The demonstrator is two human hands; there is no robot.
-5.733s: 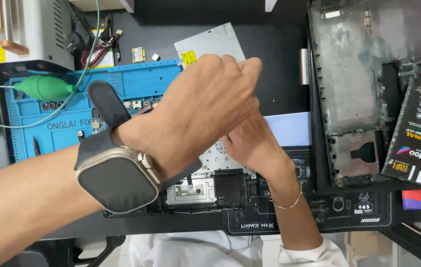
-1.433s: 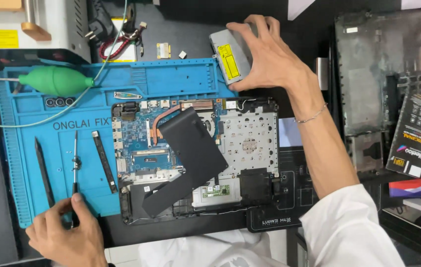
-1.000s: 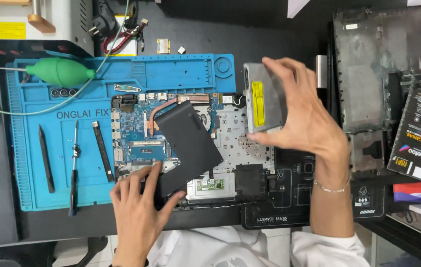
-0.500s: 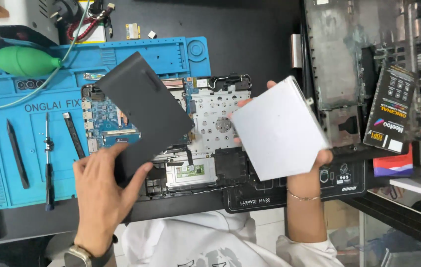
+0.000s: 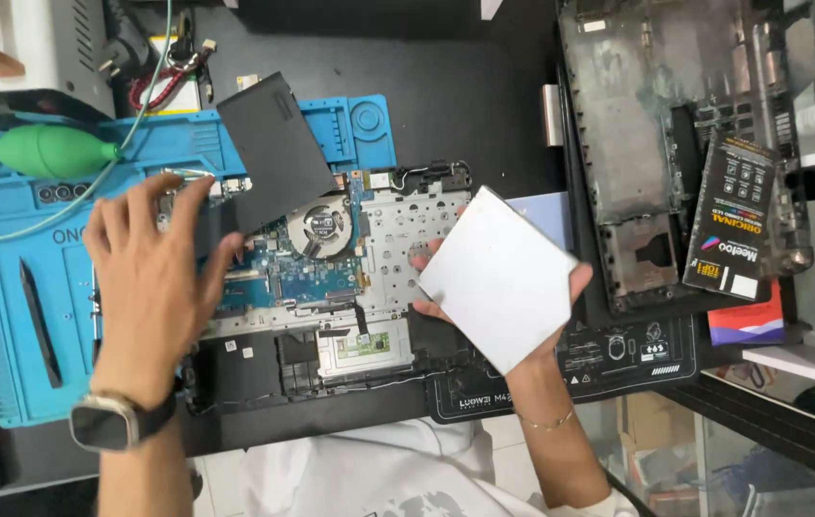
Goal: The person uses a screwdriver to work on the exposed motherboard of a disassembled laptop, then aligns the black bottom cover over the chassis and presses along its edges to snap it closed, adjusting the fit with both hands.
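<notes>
The left hand [image 5: 154,278] lies spread, fingers fanned, over the left part of an opened laptop [image 5: 331,287], and its thumb and fingertips touch the lower corner of a flat black panel [image 5: 273,148], which tilts up and away toward eleven o'clock over the blue work mat [image 5: 5,316]; whether the hand truly grips the panel or only props it, I cannot tell. A watch [image 5: 106,421] sits on that wrist. The right hand [image 5: 503,316] holds a flat white square drive [image 5: 498,278] from beneath, palm under it, fingertips showing at its left edge and the thumb at its right corner; the drive hovers slanted over the right end of the laptop, at three o'clock from the round fan [image 5: 321,225]. A thin bracelet [image 5: 546,421] circles the right wrist. On the mat, a green rubber blower [image 5: 48,151] rests at ten o'clock from the left hand, and a black pry tool [image 5: 41,321] lies to its nine o'clock. A grey bottom cover [image 5: 637,124] lies at one o'clock from the drive, with a dark printed box [image 5: 733,215] leaning on it.
</notes>
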